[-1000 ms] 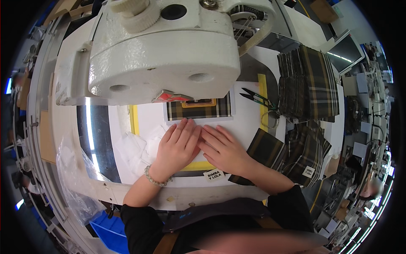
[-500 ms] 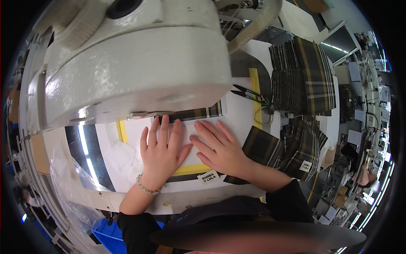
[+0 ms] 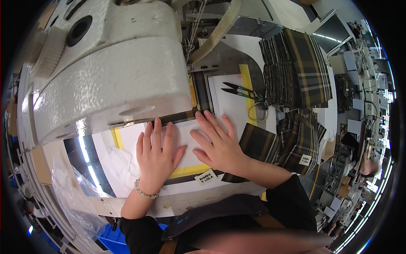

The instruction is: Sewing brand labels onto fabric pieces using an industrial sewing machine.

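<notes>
My left hand [image 3: 156, 154] lies flat, palm down, fingers stretched toward the near edge of a dark plaid fabric piece [image 3: 204, 94]. Beside it my right hand [image 3: 222, 146] is spread as well, its fingertips on that fabric's near right corner. Neither hand grasps anything. A white sewing machine head [image 3: 114, 76] overhangs the fabric and hides much of it, along with the needle area. White sheeting [image 3: 188, 135] lies beneath both hands. Just below the hands, a small white label [image 3: 206, 177] with dark print rests near a yellow tape strip [image 3: 190, 170].
Green-handled thread snips [image 3: 242, 91] lie right of the fabric. Farther right stands a tall stack of folded plaid pieces [image 3: 311, 70], with loose plaid pieces [image 3: 259, 146] nearer me. Clear plastic [image 3: 78, 207] hangs at the left front, above a blue bin [image 3: 113, 239].
The view has shifted, so the machine head sits farther left and uncovers more plaid fabric. My right fingertips now reach the fabric's corner; my left hand stays flat, close to its former place.
</notes>
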A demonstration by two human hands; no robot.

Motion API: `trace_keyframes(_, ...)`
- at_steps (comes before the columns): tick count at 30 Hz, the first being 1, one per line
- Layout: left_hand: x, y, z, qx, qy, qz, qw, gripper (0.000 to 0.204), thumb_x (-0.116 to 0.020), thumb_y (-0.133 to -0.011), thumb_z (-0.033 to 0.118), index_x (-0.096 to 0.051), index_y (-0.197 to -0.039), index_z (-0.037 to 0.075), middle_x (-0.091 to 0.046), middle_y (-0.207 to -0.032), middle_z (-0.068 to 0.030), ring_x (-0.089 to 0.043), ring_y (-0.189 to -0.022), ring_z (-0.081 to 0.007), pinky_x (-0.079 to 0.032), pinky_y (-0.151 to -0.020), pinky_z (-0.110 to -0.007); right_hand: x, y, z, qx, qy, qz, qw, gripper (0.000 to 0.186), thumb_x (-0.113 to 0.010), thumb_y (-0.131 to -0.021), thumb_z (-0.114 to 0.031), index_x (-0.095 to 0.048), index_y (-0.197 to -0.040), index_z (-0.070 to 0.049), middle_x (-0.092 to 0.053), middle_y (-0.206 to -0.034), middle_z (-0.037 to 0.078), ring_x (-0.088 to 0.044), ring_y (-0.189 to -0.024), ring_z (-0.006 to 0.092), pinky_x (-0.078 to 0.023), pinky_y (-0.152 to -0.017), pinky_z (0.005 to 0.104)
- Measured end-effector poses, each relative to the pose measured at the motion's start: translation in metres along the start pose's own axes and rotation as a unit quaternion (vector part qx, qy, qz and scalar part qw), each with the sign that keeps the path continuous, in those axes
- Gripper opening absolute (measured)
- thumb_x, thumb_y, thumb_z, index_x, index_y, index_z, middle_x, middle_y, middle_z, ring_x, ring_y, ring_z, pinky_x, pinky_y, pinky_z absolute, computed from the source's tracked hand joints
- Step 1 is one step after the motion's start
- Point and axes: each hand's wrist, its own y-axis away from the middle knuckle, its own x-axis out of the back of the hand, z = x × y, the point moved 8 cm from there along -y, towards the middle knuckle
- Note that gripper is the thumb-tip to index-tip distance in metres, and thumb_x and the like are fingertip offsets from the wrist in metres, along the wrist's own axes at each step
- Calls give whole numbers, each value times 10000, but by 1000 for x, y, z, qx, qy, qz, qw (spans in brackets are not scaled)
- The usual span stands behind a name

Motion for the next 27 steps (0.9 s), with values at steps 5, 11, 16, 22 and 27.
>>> trace_keyframes(5,1,0,1,1,5,-6,1000,570,-653,-826,438,-596,-1270,86,-550,-1317,-185,-546,-1172,-359,-440,-945,-471,0,2,-1,-12,24,0,1000,445,-700,-787,-346,-579,-1155,-127,-407,-1468,196,-399,-1362,329,-170,-1094,555)
trace_keyframes(11,-4,4,-5,18,13,-8,1000,573,-648,-828,441,-587,-1280,94,-553,-1305,-182,-542,-1172,-359,-442,-942,-471,-4,1,-2,-14,36,-8,999,446,-683,-801,-357,-594,-1177,-133,-402,-1477,187,-383,-1377,324,-140,-1097,549)
trace_keyframes(16,2,4,-5,2,7,7,1000,560,-642,-827,449,-587,-1267,107,-547,-1308,-185,-542,-1166,-354,-449,-935,-465,-1,0,-5,-16,47,-31,998,436,-672,-815,-350,-602,-1186,-133,-404,-1474,185,-388,-1375,313,-145,-1089,530)
trace_keyframes(22,-1,5,-3,-9,17,20,1000,554,-653,-816,442,-592,-1250,104,-548,-1303,-186,-539,-1168,-359,-460,-937,-468,-1,-2,-4,-19,52,-24,998,465,-673,-820,-345,-577,-1207,-107,-407,-1472,186,-387,-1375,304,-138,-1091,515)
trace_keyframes(27,-2,7,-2,-7,27,10,1000,582,-671,-816,405,-565,-1294,91,-525,-1341,-190,-526,-1192,-357,-436,-972,-468,-2,-1,-3,-17,50,-20,998,484,-676,-815,-342,-559,-1217,-99,-402,-1471,186,-389,-1369,310,-142,-1088,519)
